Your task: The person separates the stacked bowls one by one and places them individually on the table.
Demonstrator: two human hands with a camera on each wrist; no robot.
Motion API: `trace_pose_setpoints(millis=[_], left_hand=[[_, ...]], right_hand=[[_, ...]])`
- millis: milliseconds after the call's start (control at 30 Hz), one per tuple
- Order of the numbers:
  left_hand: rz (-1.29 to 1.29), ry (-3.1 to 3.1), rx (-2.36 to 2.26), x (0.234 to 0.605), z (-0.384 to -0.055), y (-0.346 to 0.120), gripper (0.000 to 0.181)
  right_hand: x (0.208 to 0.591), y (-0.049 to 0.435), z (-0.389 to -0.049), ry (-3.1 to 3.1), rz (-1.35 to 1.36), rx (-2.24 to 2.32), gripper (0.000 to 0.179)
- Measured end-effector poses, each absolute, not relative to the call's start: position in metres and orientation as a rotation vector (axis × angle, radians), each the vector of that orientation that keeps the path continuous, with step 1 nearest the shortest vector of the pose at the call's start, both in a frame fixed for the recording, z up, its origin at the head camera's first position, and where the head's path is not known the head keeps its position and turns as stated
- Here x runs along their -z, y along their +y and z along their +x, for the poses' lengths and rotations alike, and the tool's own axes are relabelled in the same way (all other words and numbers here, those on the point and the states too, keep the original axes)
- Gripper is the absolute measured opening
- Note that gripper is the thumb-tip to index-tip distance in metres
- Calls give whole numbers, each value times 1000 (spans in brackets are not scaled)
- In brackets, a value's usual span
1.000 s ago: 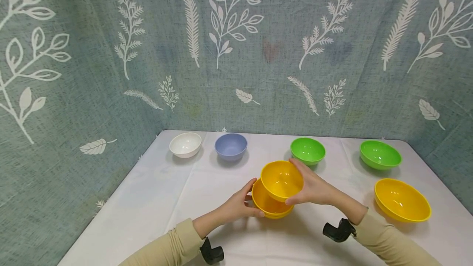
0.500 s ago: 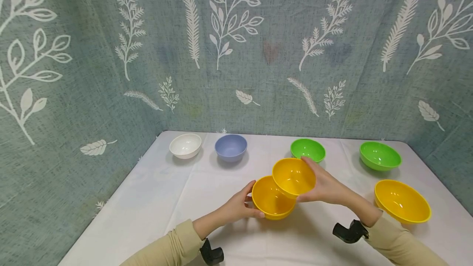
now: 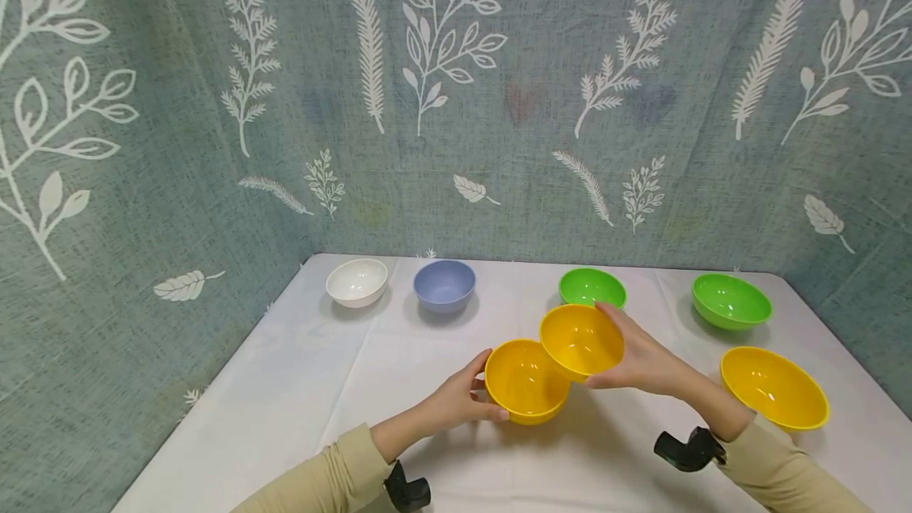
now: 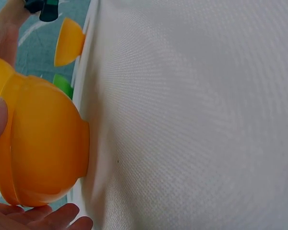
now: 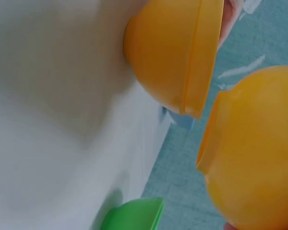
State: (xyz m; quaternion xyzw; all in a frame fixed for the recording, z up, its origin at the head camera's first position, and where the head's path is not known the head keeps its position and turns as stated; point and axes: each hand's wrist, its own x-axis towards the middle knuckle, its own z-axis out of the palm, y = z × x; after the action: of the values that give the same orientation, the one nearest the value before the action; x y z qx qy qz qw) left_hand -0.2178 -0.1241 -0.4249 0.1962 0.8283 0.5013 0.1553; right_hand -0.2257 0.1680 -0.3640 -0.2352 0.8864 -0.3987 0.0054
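Observation:
My left hand (image 3: 466, 398) holds the side of a yellow bowl (image 3: 526, 386) standing on the white cloth, thumb at the near side and fingers at the far side. A second rim line under its top edge, visible in the left wrist view on the yellow bowl (image 4: 48, 141), suggests another bowl nested with it. Up and to the right, my right hand (image 3: 634, 355) grips another yellow bowl (image 3: 579, 341) by its right side, thumb near and fingers far. This bowl is off the cloth, as the right wrist view of the raised bowl (image 5: 259, 153) shows, its foot exposed.
Along the back stand a white bowl (image 3: 358, 283), a blue bowl (image 3: 445, 286) and two green ones; the nearer green bowl (image 3: 593, 286) is partly covered by the raised bowl. The other green bowl (image 3: 731, 302) and a large yellow bowl (image 3: 773, 386) stand at right.
My right hand has carried its yellow bowl rightward, from over the standing bowl to its upper right side, uncovering more of that bowl's inside. My left hand has stayed put.

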Motion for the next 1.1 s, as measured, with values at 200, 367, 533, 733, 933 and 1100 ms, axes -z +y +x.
trace_pose_setpoints(millis=[200, 367, 533, 733, 933, 1100], left_hand=[[561, 2380, -1434, 425, -217, -124, 95], [566, 2378, -1431, 427, -219, -125, 95], [569, 2376, -1425, 427, -219, -125, 95], [587, 2386, -1422, 426, -219, -126, 94], [590, 2382, -1420, 425, -218, -126, 94], [596, 2385, -1421, 426, -218, -126, 93]], right_hand=[[363, 172, -224, 2780, -708, 1236, 106], [364, 175, -224, 2791, -702, 1237, 105], [365, 178, -224, 2799, -682, 1236, 105], [368, 181, -225, 2805, -668, 1229, 105], [367, 183, -224, 2803, -644, 1226, 105], [369, 185, -224, 2801, -628, 1235, 104]])
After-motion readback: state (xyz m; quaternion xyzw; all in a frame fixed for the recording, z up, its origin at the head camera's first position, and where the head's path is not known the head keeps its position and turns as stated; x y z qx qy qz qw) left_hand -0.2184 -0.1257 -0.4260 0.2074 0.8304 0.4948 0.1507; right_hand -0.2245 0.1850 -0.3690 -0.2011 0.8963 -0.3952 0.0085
